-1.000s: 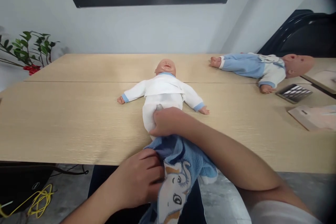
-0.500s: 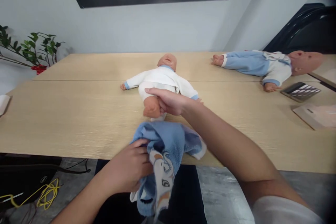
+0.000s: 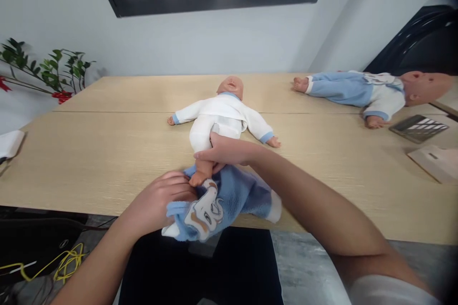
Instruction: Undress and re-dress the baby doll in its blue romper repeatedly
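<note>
A baby doll (image 3: 222, 115) in a white top lies on its back in the middle of the wooden table (image 3: 107, 152), head away from me. My right hand (image 3: 223, 151) is closed around the doll's legs just above the bare feet. Blue fleece trousers with an elephant picture (image 3: 222, 200) lie bunched at the table's near edge, right under the feet. My left hand (image 3: 162, 198) grips the left side of these trousers, fingers curled into the cloth next to the doll's foot.
A second doll (image 3: 372, 90) in blue and white lies at the far right. Beside it are a dark patterned pad (image 3: 418, 128) and a flat tan board (image 3: 434, 162). A leafy plant (image 3: 46, 69) stands at the far left. Yellow cable (image 3: 64, 262) lies on the floor.
My right hand has lowered the doll's legs toward me, down to the trousers. My left hand has lifted the trousers from below the table edge up to the feet.
</note>
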A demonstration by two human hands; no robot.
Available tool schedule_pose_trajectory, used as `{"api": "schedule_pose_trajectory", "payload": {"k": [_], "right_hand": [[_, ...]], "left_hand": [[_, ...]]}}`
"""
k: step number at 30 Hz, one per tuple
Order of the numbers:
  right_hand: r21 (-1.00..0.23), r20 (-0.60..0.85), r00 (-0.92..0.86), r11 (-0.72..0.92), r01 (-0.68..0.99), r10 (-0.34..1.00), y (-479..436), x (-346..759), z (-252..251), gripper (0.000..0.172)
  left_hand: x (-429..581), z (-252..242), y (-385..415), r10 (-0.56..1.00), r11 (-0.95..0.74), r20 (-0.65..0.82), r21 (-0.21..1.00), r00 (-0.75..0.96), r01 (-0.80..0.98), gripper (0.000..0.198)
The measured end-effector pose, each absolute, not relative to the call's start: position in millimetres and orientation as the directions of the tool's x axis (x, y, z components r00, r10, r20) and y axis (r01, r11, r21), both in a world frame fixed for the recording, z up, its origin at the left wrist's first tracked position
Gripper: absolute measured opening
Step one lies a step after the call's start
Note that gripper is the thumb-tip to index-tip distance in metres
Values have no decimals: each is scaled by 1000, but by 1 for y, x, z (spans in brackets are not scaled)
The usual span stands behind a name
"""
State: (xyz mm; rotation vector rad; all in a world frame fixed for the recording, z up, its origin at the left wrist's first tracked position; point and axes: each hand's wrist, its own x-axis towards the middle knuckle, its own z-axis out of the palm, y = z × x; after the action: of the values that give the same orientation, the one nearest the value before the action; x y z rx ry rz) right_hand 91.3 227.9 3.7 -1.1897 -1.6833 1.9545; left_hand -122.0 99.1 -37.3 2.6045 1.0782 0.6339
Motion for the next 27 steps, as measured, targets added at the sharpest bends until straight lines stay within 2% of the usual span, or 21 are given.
{"api": "schedule_pose_trajectory", "payload": {"k": [4, 7, 9, 11, 12, 14, 15, 19, 24, 27], "right_hand": [[-912, -385, -656, -158, 378, 649, 230, 95, 8, 63], [-916, -374, -658, -149, 373, 654, 229, 92, 7, 73], [-915, -377, -638, -160, 371, 672, 228, 89, 3, 85], [-920, -371, -624, -181, 347, 688, 226, 85, -1, 94], [-924, -364, -618, -190, 331, 696, 225, 83, -3, 95], [-935, -342, -603, -195, 297, 721, 223, 80, -6, 92], [-939, -330, -593, -190, 286, 735, 222, 79, -7, 90], [-953, -295, -577, -191, 235, 762, 218, 75, -7, 82], [-959, -282, -573, -217, 180, 769, 218, 70, -9, 76], [-969, -223, -526, -128, 210, 821, 217, 66, -19, 68]], "left_hand": [[-135, -55, 96, 735, -657, 455, 296, 502, 694, 14], [-136, -69, 93, 735, -507, 637, 286, 234, 813, 10], [-133, -75, 91, 738, -292, 670, 427, -83, 856, 21], [-128, -78, 91, 761, -95, 537, 647, -364, 756, 28], [-125, -78, 92, 788, -35, 428, 749, -443, 661, 28], [-121, -76, 94, 844, -9, 247, 894, -476, 447, 28], [-119, -74, 95, 862, -31, 200, 937, -466, 347, 29], [-114, -74, 94, 863, -90, 133, 990, -487, 110, 37], [-109, -86, 86, 809, -82, 157, 984, -567, 156, 43], [-104, -94, 80, 799, -71, 188, 973, -571, 220, 47]]}}
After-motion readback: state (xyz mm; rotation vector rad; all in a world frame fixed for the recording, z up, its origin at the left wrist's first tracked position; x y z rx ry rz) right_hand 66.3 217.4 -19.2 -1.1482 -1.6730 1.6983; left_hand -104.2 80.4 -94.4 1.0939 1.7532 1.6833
